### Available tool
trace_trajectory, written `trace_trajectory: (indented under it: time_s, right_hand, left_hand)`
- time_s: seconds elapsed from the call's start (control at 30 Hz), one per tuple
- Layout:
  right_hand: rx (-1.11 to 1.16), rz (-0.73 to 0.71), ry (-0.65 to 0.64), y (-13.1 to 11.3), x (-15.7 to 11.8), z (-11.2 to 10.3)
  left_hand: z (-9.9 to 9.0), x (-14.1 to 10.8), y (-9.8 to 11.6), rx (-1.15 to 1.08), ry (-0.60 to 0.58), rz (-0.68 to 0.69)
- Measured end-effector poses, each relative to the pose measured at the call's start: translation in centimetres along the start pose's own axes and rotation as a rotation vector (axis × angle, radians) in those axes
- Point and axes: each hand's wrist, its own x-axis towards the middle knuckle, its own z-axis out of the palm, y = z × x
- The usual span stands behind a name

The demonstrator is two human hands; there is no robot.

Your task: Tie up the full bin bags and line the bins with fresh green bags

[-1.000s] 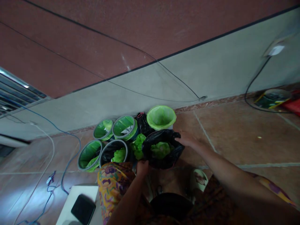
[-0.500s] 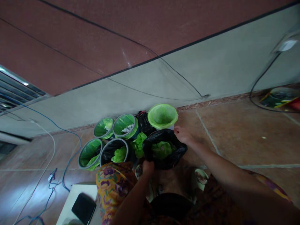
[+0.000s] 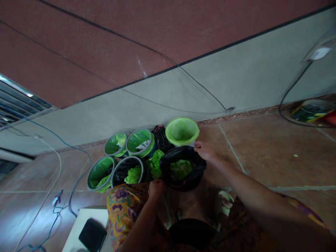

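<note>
One two-tone wall [image 3: 118, 101], maroon over pale, behind open black bag [image 3: 168, 166]. Tiled floor [image 3: 262, 154] beneath bag. Four grey-rimmed bins [image 3: 136, 135] clustered left of bag. Green-lined bin [image 3: 182, 131] just behind bag. Tied black sack [image 3: 162, 140] behind bag, slightly left. Loose green plastic [image 3: 181, 169] inside bag. Crumpled green liner [image 3: 155, 163] just beside bag, left. Right hand [image 3: 205, 151] at bag's far-right rim, fingertips drawn together; left hand [image 3: 156, 189] at bag's near-left edge, fingers curled; firm grip by either, cannot tell. Thin red drawstring [image 3: 181, 184] along bag's near side.
</note>
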Motion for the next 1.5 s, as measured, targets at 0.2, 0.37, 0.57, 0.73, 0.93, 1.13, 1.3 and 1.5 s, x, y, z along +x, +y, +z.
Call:
trace_trajectory:
  time_s: [0.2,0.37,0.57,0.73,0.93,1.13,1.3,1.5]
  right_hand:
    - [0.281,-0.130,0.124,-2.5,-1.2,-0.6]
    - [0.699,-0.265,0.103,-5.8,-3.1,-2.2]
    - [0.829,-0.335,-0.039,-6.9,-4.2,-3.3]
    - [0.810,-0.311,-0.132,-7.0,-4.4,-2.4]
    - [0.813,-0.289,-0.114,-7.1,-4.5,-2.2]
    - [0.442,-0.286,-0.301,-6.5,-4.4,-0.5]
    - [0.070,-0.378,-0.296,-7.2,-6.5,2.6]
    - [-0.169,-0.402,-0.262,-7.8,-8.1,5.8]
  left_hand:
    - [-0.8,-0.6,2.2,-0.340,0.131,0.257]
    - [-1.2,-4.0,6.0,-0.510,0.018,0.534]
    - [-0.9,-5.8,8.4,-0.514,-0.056,0.709]
    - [-0.4,-4.7,8.9,-0.539,-0.139,0.557]
    - [-1.4,-4.8,10.0,-0.634,-0.271,0.559]
    - [-1.9,-4.5,10.7,-0.613,-0.197,0.616]
    - [-1.2,-4.7,10.7,-0.558,-0.158,0.639]
    - [-0.6,-5.0,10.7,-0.602,-0.216,0.616]
